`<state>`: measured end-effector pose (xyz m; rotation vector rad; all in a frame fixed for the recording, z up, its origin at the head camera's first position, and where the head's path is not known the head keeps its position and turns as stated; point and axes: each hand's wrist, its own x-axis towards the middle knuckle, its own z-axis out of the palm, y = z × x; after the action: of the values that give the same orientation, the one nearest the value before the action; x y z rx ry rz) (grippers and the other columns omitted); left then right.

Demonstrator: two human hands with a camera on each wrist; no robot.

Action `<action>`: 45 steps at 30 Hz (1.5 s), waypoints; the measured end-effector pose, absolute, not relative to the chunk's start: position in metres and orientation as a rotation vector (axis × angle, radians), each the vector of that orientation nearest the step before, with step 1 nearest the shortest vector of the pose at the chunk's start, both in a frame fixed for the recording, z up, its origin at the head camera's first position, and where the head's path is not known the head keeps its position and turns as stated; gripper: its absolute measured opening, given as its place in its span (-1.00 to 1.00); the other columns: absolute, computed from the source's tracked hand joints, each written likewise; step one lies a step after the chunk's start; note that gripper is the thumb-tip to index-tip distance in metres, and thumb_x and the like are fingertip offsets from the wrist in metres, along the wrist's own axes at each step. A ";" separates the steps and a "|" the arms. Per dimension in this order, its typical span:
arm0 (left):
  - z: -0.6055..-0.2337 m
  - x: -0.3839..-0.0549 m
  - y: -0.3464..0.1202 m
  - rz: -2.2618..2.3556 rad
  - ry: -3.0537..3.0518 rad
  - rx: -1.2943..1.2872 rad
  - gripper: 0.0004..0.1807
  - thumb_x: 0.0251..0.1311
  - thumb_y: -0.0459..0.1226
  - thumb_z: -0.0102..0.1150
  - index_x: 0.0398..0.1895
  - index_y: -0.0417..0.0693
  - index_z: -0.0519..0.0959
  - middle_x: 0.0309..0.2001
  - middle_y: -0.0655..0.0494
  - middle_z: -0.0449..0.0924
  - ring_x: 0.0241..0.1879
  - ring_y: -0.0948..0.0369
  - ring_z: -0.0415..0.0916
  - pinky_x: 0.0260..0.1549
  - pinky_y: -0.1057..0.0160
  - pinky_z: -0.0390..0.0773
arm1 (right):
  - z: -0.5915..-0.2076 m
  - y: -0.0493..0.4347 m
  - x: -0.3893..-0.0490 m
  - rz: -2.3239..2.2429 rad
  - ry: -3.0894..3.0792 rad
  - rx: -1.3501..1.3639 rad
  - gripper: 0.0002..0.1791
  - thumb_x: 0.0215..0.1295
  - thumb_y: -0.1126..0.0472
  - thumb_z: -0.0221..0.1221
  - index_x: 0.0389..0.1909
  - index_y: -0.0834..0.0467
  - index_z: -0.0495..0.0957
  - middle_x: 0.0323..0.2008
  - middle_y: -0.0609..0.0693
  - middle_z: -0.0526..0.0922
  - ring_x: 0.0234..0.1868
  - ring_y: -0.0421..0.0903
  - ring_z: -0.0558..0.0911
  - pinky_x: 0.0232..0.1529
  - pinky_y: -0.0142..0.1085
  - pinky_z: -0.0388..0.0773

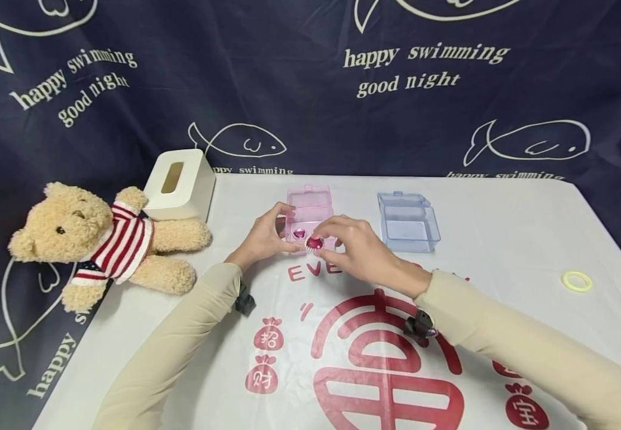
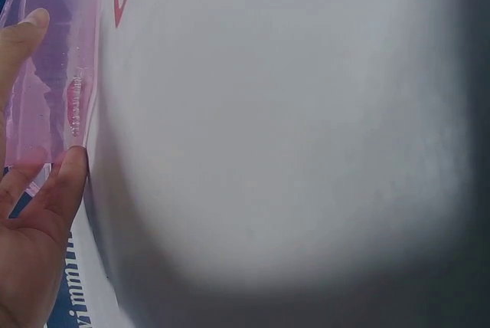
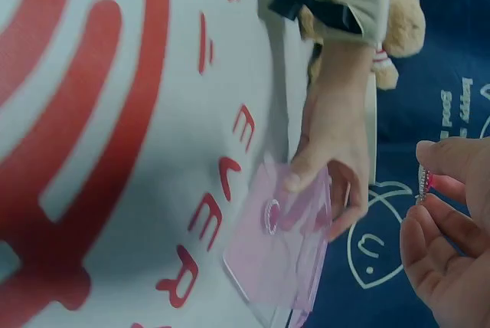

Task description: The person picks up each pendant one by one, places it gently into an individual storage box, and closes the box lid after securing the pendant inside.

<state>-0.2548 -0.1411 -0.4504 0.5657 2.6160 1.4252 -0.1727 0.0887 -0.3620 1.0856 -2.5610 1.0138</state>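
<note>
R hand has a narrow pinch on the red gem: thumb tip one side, fingertips the other, gem between them at the very tips, clear of the palm. R wrist view shows it edge-on, beaded rim toward cam. In head view gem sits at the near edge of the pink box, right of the 2nd gem; can't tell exact height vs. rim.

L hand holds the pink box by its left end, thumb on near side, other fingers round the back/lid side. Box lid's up, walls see-through. 2nd gem is inside, nr the left end, close to L thumb but apart from R fingertips; L wrist view shows it edge-on thru the wall.

Blue box is on the tablecloth to the right, lid open, apart from both hands. Yellow ring flat, far right. Teddy + white tissue box at left, teddy's raised arm by the tissue box. Navy backdrop w/ fish prints behind.
</note>
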 end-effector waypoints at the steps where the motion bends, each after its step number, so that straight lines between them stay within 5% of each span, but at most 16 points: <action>1: -0.450 -0.255 -0.141 1.428 2.616 0.569 -0.05 -0.38 -0.37 0.64 0.21 -0.18 0.34 0.19 -0.15 0.45 0.13 -0.08 0.53 0.04 0.11 0.65 | -0.362 0.088 -0.176 1.015 -2.567 1.069 -0.78 0.10 0.32 0.36 -0.20 0.23 0.66 -0.21 0.05 0.71 -0.15 -0.06 0.66 -0.07 -0.19 0.68; 7: -0.451 -0.255 -0.141 1.424 2.619 0.576 -0.05 -0.39 -0.33 0.65 0.20 -0.22 0.34 0.16 -0.17 0.46 0.12 -0.07 0.54 0.01 0.11 0.66 | -0.366 0.086 -0.198 1.013 -2.617 0.979 -0.80 0.08 0.34 0.36 -0.23 0.23 0.66 -0.27 0.07 0.70 -0.21 -0.02 0.66 -0.21 -0.16 0.67; 29: -0.453 -0.256 -0.140 1.414 2.641 0.572 -0.09 -0.38 -0.36 0.63 0.17 -0.19 0.35 0.11 -0.11 0.45 0.08 -0.06 0.55 -0.06 0.19 0.69 | -0.399 0.071 -0.260 0.823 -2.865 1.061 -0.81 0.10 0.38 0.33 -0.23 0.30 0.67 -0.26 0.11 0.73 -0.17 0.02 0.67 -0.06 -0.17 0.65; 38: -0.452 -0.256 -0.140 1.435 2.612 0.553 -0.08 -0.39 -0.37 0.64 0.18 -0.17 0.35 0.17 -0.10 0.43 0.12 -0.08 0.52 -0.01 0.14 0.67 | -0.402 0.066 -0.271 0.558 -2.955 1.207 -0.94 0.00 0.43 0.34 -0.47 0.24 0.69 -0.49 0.01 0.71 -0.49 -0.13 0.51 -0.34 -0.28 0.58; 45: -0.452 -0.256 -0.141 1.429 2.611 0.552 -0.08 -0.37 -0.34 0.65 0.18 -0.17 0.35 0.18 -0.10 0.43 0.11 -0.08 0.53 -0.01 0.11 0.67 | -0.403 0.059 -0.271 0.408 -3.041 1.175 -0.86 0.00 0.50 0.25 -0.51 0.22 0.70 -0.54 0.00 0.70 -0.54 -0.15 0.43 -0.44 -0.33 0.51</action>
<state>-0.2557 -0.1406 -0.4516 0.5522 2.6109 1.4292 -0.2714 0.0587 -0.4028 1.1749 -3.0412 0.4076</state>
